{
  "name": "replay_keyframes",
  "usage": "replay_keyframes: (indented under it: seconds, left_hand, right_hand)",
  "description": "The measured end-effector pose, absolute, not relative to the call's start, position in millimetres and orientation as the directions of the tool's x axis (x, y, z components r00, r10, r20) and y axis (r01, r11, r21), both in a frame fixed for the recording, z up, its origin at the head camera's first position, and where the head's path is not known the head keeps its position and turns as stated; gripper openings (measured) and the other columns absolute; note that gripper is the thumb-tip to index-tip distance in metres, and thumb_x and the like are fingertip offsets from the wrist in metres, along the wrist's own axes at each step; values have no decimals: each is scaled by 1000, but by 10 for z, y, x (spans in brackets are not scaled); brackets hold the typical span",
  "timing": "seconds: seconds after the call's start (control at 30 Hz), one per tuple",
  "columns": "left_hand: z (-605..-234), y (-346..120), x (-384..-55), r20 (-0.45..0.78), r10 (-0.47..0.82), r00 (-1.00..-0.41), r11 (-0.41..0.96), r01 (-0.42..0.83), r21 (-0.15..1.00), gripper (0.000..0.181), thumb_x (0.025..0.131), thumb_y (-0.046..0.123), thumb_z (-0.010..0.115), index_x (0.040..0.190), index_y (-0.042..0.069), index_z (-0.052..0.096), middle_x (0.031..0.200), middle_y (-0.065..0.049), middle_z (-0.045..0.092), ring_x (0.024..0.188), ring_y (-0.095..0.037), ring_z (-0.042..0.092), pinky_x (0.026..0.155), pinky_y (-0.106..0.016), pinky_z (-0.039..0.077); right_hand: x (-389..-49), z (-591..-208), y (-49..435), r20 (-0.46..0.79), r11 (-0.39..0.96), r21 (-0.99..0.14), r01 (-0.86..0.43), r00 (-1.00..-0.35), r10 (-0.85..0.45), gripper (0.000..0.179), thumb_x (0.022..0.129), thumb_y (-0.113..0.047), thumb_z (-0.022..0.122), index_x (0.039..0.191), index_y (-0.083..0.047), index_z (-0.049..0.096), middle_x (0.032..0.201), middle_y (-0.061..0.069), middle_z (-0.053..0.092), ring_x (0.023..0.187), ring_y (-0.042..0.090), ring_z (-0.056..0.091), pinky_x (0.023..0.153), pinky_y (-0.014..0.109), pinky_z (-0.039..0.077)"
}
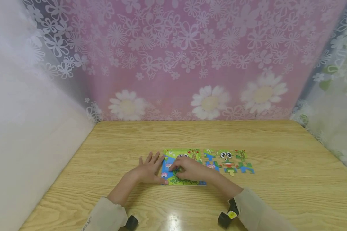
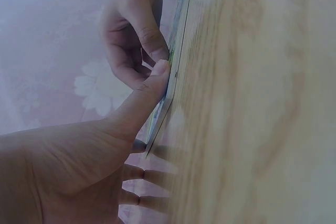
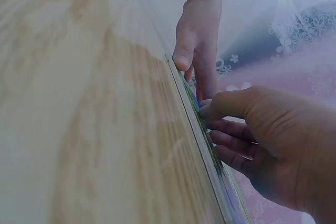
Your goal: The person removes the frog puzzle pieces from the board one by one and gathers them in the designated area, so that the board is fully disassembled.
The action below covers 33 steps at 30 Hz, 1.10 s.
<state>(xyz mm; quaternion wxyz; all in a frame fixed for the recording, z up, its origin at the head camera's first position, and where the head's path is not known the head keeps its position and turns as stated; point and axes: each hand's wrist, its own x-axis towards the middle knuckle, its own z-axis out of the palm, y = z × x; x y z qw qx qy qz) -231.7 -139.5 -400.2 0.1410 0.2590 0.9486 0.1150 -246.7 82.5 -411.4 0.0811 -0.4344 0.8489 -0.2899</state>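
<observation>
A frog jigsaw board (image 1: 191,183) lies flat on the table. My left hand (image 1: 148,171) is at its left edge with fingers spread on the table, the thumb resting on the near left corner. Over the middle of the board is my right hand (image 1: 192,169), its fingers bent down and touching the picture. In the right wrist view, the right thumb (image 3: 226,104) and fingertips meet the board's surface; whether a piece is between them is hidden. Several loose puzzle pieces (image 1: 227,162) lie right of the board, showing frog eyes, a red mouth and a pink flower.
The wooden table (image 1: 277,195) extends around the board on every side. A pink flowered curtain (image 1: 167,64) hangs behind its far edge, and a white cloth (image 1: 46,122) stands at the left. Both wrists wear a black camera mount (image 1: 225,219).
</observation>
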Motion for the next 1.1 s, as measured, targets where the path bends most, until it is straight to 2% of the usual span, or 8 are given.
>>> replay_keyframes:
  seconds: [0.4, 0.63, 1.1]
  left_hand:
    - [-3991, -1383, -2320, -215, 517, -829, 846, 456, 275, 100, 78, 63, 57, 148, 8, 13, 150, -19, 6, 134, -42, 1, 96, -68, 4]
    - [-3977, -1379, -2314, -227, 509, -830, 852, 449, 269, 100, 78, 62, 58, 148, 8, 12, 151, -18, 6, 134, -41, 0, 96, -67, 3]
    - [-3976, -1390, -2304, -226, 516, -827, 847, 452, 280, 101, 78, 63, 57, 148, 8, 11, 151, -18, 5, 134, -42, -1, 96, -67, 2]
  right_hand:
    - [-2435, -4106, 793, 150, 439, -609, -661, -639, -754, 17, 84, -2, 64, 99, -8, 66, 93, -4, 54, 83, 10, 52, 73, 21, 46]
    - [-2426, -4095, 778, 165, 456, -593, -663, -655, -737, 14, 83, -4, 67, 95, -10, 67, 91, -6, 55, 80, 8, 53, 71, 20, 46]
    - [-2450, -4082, 843, 184, 455, -630, -630, -690, -700, 17, 82, -1, 65, 98, -8, 66, 93, -6, 57, 84, 10, 56, 74, 21, 47]
